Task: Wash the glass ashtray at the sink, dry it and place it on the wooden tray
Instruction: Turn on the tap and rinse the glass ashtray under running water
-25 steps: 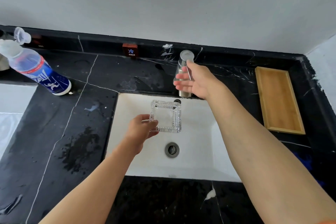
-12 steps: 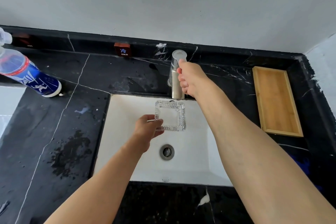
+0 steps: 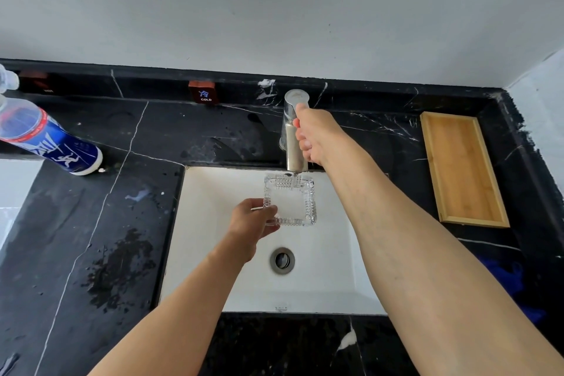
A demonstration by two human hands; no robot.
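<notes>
Head camera looks down on a white sink (image 3: 213,223) set in a black marble counter (image 3: 91,223). Just above the middle of the frame, the glass ashtray (image 3: 290,200) is held over the basin, directly below the spout of the metal faucet (image 3: 294,143) and above the drain (image 3: 282,259) as the picture reads.

The left hand (image 3: 251,223) pinches the ashtray's lower-left corner, thumb on top and fingers curled beneath, so the dish extends up and to the right of those fingers toward the spout. The right hand (image 3: 314,134) is closed around the faucet's body, its fingers wrapped at the lever near the top. I cannot tell whether water is running yet.

What the coming move likely turns on is this alignment: the ashtray's far rim sits right under the spout's outlet, nearly touching it in this view, so a stream would land on that edge first. The left hand alone carries the dish.

It is a square, clear piece with ribbed, cut-glass walls and a flat bottom, open side up, roughly level. Wet glass held by one corner could slip, in my judgement.

At the right edge of the frame, the wooden tray (image 3: 460,171) lies well apart from the sink.
</notes>
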